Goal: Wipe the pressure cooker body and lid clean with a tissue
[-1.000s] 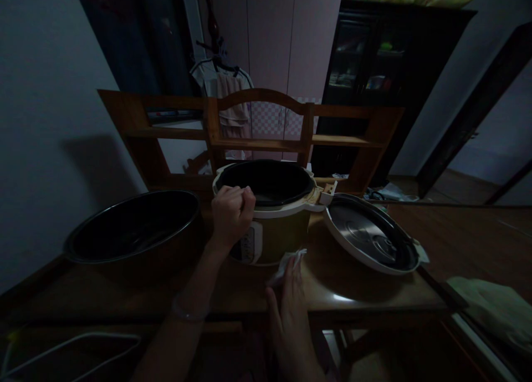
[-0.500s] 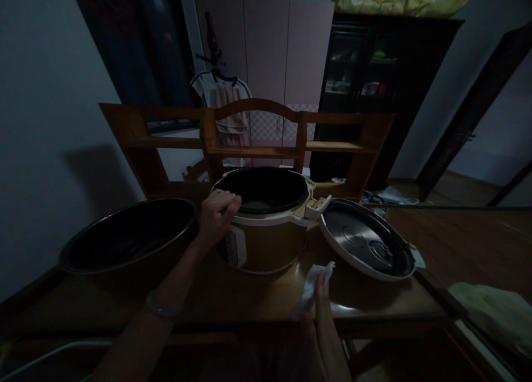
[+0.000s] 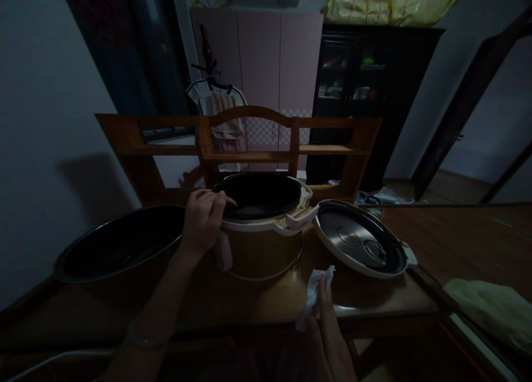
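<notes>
An electric cooker [image 3: 260,254] with a gold body and white rim stands open on the table, its dark inner pot [image 3: 266,193] in place. My left hand [image 3: 205,215] grips the cooker's rim at the left, fingers curled over the edge. The white control panel [image 3: 224,251] faces left, below that hand; a white handle piece [image 3: 302,218] juts out at the front right. In my right hand [image 3: 326,310], low and right of the cooker, is a crumpled white tissue [image 3: 311,293], held away from it. The cooker's lid [image 3: 357,238] lies to the right, metal inner side up.
A large black pot [image 3: 120,243] sits left of the cooker. Wooden shelving [image 3: 249,156] rises along the table's [image 3: 249,304] far edge. A pale green cloth bundle [image 3: 486,310] lies at the right. Wardrobes stand behind.
The cooker has turned clockwise as seen from above: its panel has swung left and its handle piece toward the front. My left hand has moved left with the rim. My right hand keeps the tissue.
</notes>
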The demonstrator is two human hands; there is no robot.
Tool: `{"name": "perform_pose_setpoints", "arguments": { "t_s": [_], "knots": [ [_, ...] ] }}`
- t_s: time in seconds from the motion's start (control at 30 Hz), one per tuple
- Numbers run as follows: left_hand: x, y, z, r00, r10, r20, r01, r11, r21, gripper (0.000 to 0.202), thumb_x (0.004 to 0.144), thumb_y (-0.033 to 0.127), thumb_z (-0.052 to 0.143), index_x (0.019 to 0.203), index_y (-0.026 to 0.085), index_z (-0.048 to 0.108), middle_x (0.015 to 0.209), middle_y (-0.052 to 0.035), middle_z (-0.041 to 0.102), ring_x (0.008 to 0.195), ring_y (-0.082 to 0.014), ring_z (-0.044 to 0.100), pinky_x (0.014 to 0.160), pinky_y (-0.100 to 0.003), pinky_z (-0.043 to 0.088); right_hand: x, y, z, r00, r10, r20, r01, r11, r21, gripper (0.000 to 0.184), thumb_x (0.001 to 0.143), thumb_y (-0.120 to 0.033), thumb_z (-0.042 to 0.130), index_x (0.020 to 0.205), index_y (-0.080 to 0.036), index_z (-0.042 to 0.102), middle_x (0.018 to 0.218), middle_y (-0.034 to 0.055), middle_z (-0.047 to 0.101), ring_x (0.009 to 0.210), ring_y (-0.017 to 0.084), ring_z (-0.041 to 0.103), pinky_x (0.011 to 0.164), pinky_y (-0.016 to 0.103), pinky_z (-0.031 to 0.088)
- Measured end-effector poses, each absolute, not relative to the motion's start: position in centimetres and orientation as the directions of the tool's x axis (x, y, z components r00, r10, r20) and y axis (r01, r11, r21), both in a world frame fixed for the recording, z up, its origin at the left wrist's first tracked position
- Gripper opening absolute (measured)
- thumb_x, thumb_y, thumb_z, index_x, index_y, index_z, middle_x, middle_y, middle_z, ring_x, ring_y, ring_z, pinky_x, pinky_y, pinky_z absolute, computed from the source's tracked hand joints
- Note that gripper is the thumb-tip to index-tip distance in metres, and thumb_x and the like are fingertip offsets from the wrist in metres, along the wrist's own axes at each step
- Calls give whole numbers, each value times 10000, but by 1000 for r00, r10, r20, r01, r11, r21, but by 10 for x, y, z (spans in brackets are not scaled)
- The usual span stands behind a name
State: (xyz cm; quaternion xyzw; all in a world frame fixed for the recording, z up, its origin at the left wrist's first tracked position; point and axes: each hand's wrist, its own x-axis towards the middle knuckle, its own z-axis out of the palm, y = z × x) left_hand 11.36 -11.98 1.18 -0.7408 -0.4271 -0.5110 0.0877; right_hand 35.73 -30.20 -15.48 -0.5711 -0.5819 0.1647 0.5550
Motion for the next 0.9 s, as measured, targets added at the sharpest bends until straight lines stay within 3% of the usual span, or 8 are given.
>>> {"name": "perform_pose_setpoints", "arguments": {
  "t_s": [0.17, 0.33, 0.43, 0.7, 0.9],
  "knots": [
    [180, -160, 9, 180, 525, 832, 865, -487, 120, 386, 1035, 318, 397, 752, 200, 633, 765, -53, 692, 806, -227, 618, 967, -441, 391, 346, -312, -143, 238, 887, 397, 477, 249, -843, 638, 1070, -512, 342, 1642, -335, 121, 1687, -2, 141, 1527, 276, 216, 1212, 496, 333],
    [209, -151, -6, 163, 415, 895, 906, -423, 31, 348, 1009, 281, 434, 696, 213, 569, 691, -74, 633, 729, -244, 564, 731, -418, 329, 340, -320, -134, 190, 903, 384, 451, 268, -852, 628, 1085, -463, 332, 1646, -276, 122, 1694, 36, 105, 1542, 253, 151, 1234, 473, 275],
    [205, -141, -10, 179, 368, 913, 883, -468, 15, 351, 1006, 241, 421, 677, 216, 544, 660, -67, 611, 678, -223, 540, 681, -408, 286, 341, -322, -134, 197, 888, 416, 453, 294, -842, 613, 1085, -437, 349, 1643, -262, 164, 1691, 48, 121, 1543, 257, 142, 1241, 475, 255],
    [185, -131, -13, 223, 358, 907, 817, -576, 26, 381, 1008, 263, 415, 642, 218, 506, 635, -46, 598, 641, -190, 541, 669, -384, 296, 345, -320, -144, 194, 889, 415, 421, 307, -854, 600, 1094, -445, 299, 1646, -298, 114, 1699, 23, 62, 1546, 248, 112, 1242, 506, 231],
    [143, -102, -14, 224, 387, 894, 732, -673, 108, 473, 1041, 316, 264, 677, 221, 553, 663, -51, 642, 628, -173, 585, 695, -356, 390, 351, -315, -145, 208, 844, 494, 452, 365, -814, 601, 1076, -493, 306, 1638, -360, 138, 1678, -35, 181, 1529, 258, 190, 1219, 481, 332]
  ]
}}
